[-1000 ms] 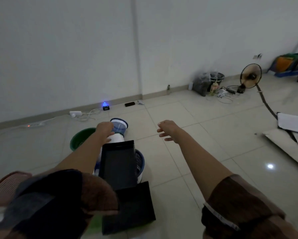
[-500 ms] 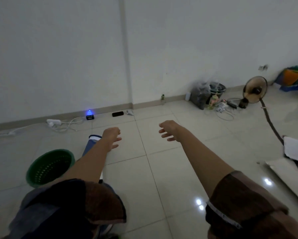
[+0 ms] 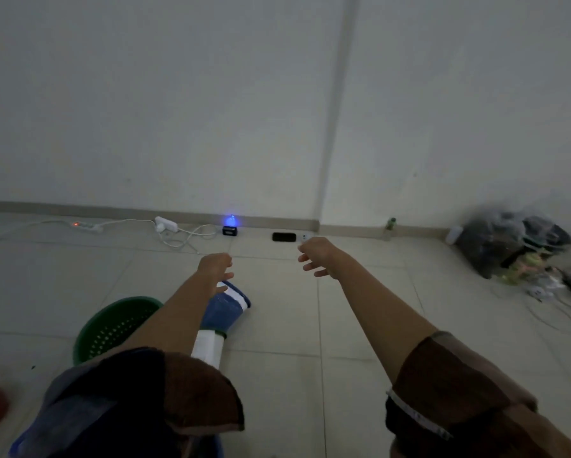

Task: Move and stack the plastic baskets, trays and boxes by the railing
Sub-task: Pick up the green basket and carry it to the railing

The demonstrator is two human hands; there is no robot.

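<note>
green basket | blue-white container on side | contents unclear

A pale tiled floor met a bare white wall along a low skirting board. Against it lay a white power strip showing a red light, a second white power strip with tangled cable, a small black device glowing blue, and a flat black gadget. A green-capped bottle stood by the wall. Farther right sat a dark plastic bag amid blurred clutter and loose cords.
</note>
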